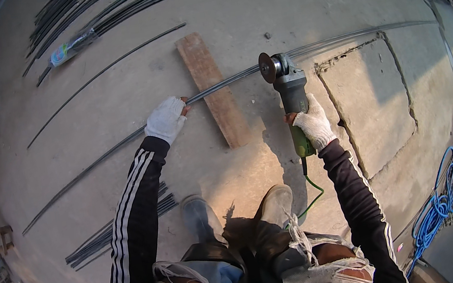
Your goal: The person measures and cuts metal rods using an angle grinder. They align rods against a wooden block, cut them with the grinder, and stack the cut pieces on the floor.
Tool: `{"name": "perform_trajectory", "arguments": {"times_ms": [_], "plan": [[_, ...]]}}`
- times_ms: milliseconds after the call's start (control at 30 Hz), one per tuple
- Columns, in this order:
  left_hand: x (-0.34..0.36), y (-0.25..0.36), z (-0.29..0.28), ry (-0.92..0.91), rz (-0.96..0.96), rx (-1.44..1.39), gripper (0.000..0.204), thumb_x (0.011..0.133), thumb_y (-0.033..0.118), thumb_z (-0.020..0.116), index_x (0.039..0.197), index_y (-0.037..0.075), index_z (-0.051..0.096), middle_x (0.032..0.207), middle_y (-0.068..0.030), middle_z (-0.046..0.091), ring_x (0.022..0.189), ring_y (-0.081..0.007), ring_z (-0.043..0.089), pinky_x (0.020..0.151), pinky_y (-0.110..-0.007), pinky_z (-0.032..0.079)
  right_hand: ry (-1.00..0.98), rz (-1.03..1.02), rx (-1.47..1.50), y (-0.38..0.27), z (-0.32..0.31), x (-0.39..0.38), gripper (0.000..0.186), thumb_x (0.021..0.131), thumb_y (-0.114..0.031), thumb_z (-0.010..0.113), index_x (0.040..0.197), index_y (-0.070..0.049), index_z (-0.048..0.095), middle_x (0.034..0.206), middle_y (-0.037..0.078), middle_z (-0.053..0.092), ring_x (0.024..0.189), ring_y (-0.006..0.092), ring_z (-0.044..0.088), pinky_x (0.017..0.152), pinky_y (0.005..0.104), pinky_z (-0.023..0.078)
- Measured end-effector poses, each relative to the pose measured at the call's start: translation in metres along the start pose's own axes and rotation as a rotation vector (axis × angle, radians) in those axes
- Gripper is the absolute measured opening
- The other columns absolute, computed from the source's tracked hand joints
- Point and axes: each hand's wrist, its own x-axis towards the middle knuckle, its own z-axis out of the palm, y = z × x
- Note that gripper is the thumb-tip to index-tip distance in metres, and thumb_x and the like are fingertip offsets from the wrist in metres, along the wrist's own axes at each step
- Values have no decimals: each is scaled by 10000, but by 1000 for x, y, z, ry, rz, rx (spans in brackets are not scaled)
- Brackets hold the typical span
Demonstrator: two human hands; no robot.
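Your right hand [315, 126] grips a green-and-gray angle grinder [293, 93], its disc [267, 67] at eleven o'clock; your left hand [166, 120] clasps slim gray rods [222, 84].

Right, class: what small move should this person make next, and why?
Probably ease the cutting disc onto the rods, if not already touching; contact is unclear here. The right hand grips the grinder, the left hand holds the rods beside the wooden board they cross, and the disc overlaps them in view.
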Motion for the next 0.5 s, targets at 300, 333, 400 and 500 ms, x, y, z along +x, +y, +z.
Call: {"name": "perform_trajectory", "arguments": {"times_ms": [300, 333, 400, 500], "plan": [[0, 2, 4, 27, -47, -35, 198, 979, 254, 682, 1108, 104, 688, 944, -117, 664, 910, -331, 682, 754, -445, 549, -16, -57, -124, -15, 13, 11, 462, 752, -134, 830, 1135, -42, 588, 940, 112, 699, 819, 223, 676, 759, 376, 557], [0, 2, 4, 31, -50, -38, 196, 979, 252, 682, 1107, 104, 687, 943, -119, 664, 910, -332, 682, 754, -444, 549, -15, -57, -161, -19, 15, 11, 469, 749, -146, 834, 1135, -40, 591, 943, 115, 699, 826, 230, 678, 765, 381, 557], [0, 3, 3, 40, -51, -44, 194, 978, 250, 683, 1103, 102, 688, 941, -121, 664, 907, -334, 682, 754, -444, 548, -3, -36, -267, -27, 17, 10, 489, 742, -165, 841, 1147, -43, 595, 948, 125, 703, 843, 246, 685, 773, 389, 558], [1, 5, 2, 51, -49, -56, 192, 973, 246, 685, 1092, 96, 690, 938, -122, 662, 898, -336, 679, 750, -444, 547, -2, -31, -353, -36, 21, 9, 514, 737, -177, 846, 1168, -48, 600, 967, 143, 711, 865, 268, 698, 783, 397, 559]]}}
